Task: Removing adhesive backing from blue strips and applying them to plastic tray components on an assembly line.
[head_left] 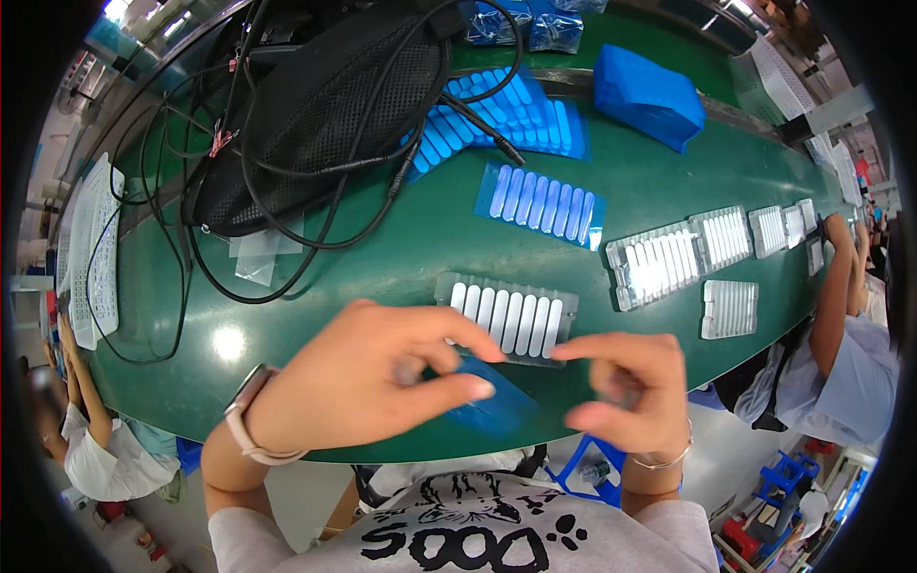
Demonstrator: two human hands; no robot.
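In front of me lies a clear plastic tray (507, 320) holding a row of white rounded strips. My left hand (382, 368) is over its near left side, index finger across the tray's near edge, thumb apart from it. The index fingertip of my right hand (632, 387) reaches the tray's near right corner; its thumb is spread away. Neither hand shows anything gripped. Close to my left thumb is a blurred blue film sheet (497, 406) near the table edge; whether a finger touches it I cannot tell.
Behind the tray lies a blue sheet with rounded strips (543, 203). More strip sheets (516, 119) sit beside a black mesh bag (320, 124) with loose cables. Filled clear trays (659, 263) line the right. A blue packet (648, 95) stands farther back. Co-workers sit at both sides.
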